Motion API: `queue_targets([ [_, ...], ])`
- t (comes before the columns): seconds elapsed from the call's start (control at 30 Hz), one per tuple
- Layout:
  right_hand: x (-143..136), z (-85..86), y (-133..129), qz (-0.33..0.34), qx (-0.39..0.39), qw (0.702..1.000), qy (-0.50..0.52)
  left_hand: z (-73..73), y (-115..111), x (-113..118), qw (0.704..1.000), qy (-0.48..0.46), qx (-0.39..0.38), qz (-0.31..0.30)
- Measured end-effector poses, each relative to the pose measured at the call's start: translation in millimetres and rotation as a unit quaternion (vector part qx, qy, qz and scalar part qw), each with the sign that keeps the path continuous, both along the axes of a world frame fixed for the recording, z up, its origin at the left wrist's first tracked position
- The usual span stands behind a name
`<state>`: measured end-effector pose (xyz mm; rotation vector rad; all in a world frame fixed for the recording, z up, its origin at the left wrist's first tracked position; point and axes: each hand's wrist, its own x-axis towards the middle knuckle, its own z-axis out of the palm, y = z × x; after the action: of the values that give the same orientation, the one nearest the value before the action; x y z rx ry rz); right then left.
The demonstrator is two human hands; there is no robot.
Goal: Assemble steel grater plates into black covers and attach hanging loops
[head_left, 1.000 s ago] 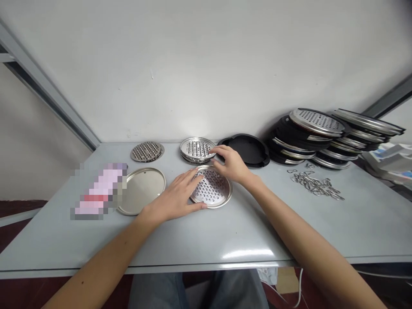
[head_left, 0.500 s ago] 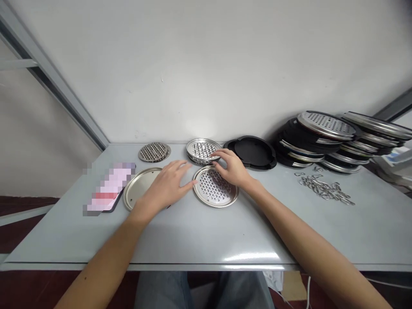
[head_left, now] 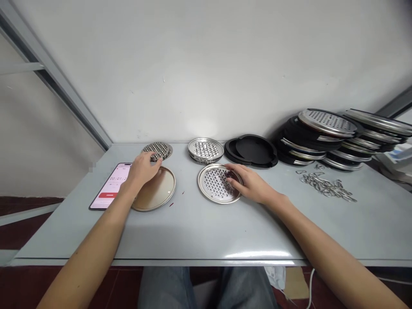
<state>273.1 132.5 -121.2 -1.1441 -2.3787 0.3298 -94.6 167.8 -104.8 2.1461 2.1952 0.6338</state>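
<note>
My left hand reaches over the near-left edge of a small stack of perforated metal grater discs. Its thumb and fingers are apart at the discs, and I cannot tell if they touch. Below that hand lies a plain round metal plate, partly covered by the wrist. My right hand rests at the right edge of a rimmed round plate with a grater disc in it. Its thumb and fingers are spread over the rim and disc; the lower fingers are hidden.
Rimmed metal graters are stacked by the wall, beside black round holders. Tall piles of black-backed graters stand at the right, with loose metal clips before them. A phone showing a timer lies at the left.
My left hand has moved left and away from me, from over the plain plate to the grater discs. My right hand has drawn back right from the rear stack to the plate's edge.
</note>
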Motion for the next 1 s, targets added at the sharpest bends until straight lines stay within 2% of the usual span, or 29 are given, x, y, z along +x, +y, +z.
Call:
queue_targets([
  [0.17, 8, 4.6, 1, -0.029, -0.001, 0.999, -0.039, 5.2, -24, 12, 0.999, -0.002, 0.004, -0.038],
  [0.3, 16, 8.1, 1, -0.054, -0.012, 0.998, -0.034, 8.7, -36, 14, 0.989, -0.005, -0.064, -0.135],
  [0.37, 20, 9.1, 1, -0.07, -0.023, 0.997, -0.032, 8.7, -37, 13, 0.984, 0.006, -0.073, -0.161],
  [0.5, 29, 9.9, 1, -0.103, -0.049, 0.993, -0.042, 7.2, -32, 7, 0.988, 0.023, -0.063, -0.142],
  [0.6, 36, 9.1, 1, -0.127, -0.05, 0.989, -0.054, 8.8, -30, 4, 0.986, 0.015, -0.054, -0.155],
  [0.7, 43, 7.6, 1, -0.16, -0.033, 0.984, -0.076, 15.8, -30, 0, 0.984, -0.027, -0.024, -0.174],
  [0.8, 50, 7.0, 1, -0.186, -0.028, 0.978, -0.094, 26.9, -34, -7, 0.976, -0.11, 0.029, -0.185],
  [0.9, 57, 8.2, 0, -0.21, -0.022, 0.971, -0.109, 35.8, -37, -11, 0.964, -0.199, 0.108, -0.137],
  [1.0, 61, 11.0, 1, -0.238, 0.001, 0.965, -0.107, 36.2, -36, -1, 0.947, -0.278, 0.146, -0.062],
])
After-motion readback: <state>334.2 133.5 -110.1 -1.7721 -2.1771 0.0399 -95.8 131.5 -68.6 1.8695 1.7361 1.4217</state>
